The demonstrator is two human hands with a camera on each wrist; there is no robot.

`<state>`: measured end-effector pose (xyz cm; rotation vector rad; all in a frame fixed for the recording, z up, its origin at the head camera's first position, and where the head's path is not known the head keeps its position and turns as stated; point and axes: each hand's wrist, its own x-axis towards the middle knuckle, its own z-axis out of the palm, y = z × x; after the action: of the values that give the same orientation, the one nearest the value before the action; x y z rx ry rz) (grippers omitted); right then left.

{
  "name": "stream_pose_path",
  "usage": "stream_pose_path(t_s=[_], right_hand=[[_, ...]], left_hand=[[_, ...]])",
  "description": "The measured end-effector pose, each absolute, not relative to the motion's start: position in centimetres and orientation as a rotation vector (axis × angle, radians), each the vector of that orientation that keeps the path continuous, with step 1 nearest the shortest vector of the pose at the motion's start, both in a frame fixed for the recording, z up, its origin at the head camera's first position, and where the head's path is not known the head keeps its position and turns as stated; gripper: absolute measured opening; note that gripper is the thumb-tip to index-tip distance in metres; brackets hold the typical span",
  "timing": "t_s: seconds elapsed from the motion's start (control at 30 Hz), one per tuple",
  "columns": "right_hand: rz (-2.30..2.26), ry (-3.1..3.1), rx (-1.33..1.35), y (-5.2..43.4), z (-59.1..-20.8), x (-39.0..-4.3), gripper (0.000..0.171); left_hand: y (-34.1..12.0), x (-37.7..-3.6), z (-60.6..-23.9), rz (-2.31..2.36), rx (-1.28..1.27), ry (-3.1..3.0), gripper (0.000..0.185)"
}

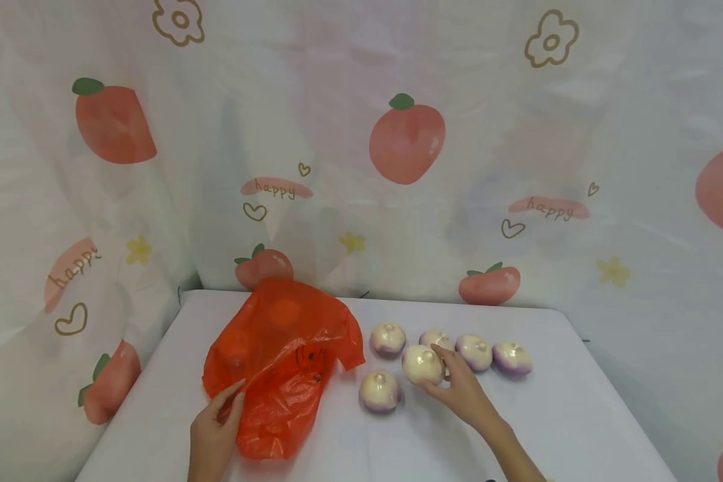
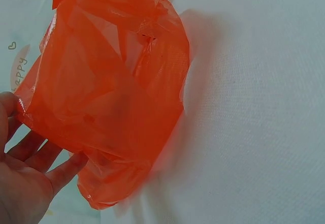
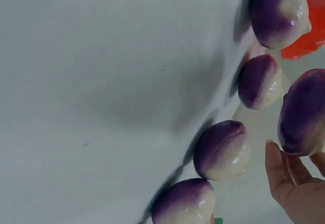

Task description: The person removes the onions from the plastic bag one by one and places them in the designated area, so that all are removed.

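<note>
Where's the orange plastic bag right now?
In the head view the orange plastic bag lies on the left half of the white table, its front edge pinched by the left hand, left of the purple-white turnips.

Bag [image 1: 283, 365] left of turnips [image 1: 474, 351] (on table [image 1: 578, 415]).

A: What stood behind the table [image 1: 578, 415]?

B: A pale hanging cloth [image 1: 470, 134] printed with red fruits, outline flowers, hearts and the word "happy". It wrapped both sides too.

A: And the table itself?

B: White cloth cover, rounded far corners. Light was soft and even, shadows faint.
</note>
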<state>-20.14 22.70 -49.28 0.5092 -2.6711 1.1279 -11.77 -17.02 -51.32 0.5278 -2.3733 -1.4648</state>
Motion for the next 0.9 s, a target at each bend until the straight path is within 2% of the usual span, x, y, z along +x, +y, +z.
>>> stream_pose_path(t_s=[0.33,0.73,0.9], right_hand=[[0.982,-2.728,0.547,23.2,-51.0,-19.9,0.071],[1.051,-2.857,0.415,24.3,-51.5,-19.6,0.076],[1.072,-2.903,0.344,24.7,-51.5,-19.3,0.075]], left_hand=[[-17.1,-11.9,-51.4,-1.452,0.528,-2.367,0.033],[-16.9,-11.8,-51.0,-1.465,0.554,-2.382,0.04],[-17.0,-11.8,-51.0,-1.459,0.543,-2.377,0.033]])
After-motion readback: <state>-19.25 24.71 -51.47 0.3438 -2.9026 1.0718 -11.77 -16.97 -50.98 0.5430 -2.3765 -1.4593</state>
